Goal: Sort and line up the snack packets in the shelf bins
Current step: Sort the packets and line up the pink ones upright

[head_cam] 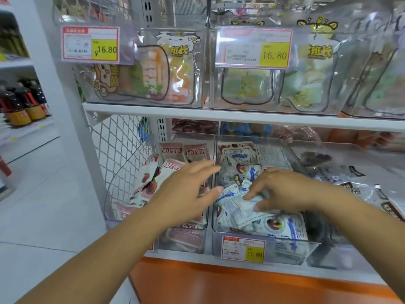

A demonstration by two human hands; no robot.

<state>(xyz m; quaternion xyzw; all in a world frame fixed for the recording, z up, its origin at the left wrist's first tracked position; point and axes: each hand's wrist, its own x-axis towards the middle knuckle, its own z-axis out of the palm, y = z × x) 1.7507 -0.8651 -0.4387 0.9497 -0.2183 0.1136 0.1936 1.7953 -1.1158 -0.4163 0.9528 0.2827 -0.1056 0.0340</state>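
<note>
Lining-up step | your right hand (282, 189) is pinching a blue-white packet (238, 207) just beneath it in the clear bin (263, 240) | your left hand (188, 194) is hovering open, empty, over pink packets (149, 185) | advice: be bracing the neighbours while seating it upright.

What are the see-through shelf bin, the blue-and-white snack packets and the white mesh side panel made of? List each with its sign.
See-through shelf bin: apparently rigid clear plastic, glossy; contents show through.
Blue-and-white snack packets: thin printed plastic film, probably; they crinkle and shine under the right hand.
White mesh side panel: likely painted metal wire, diamond grid.
</note>
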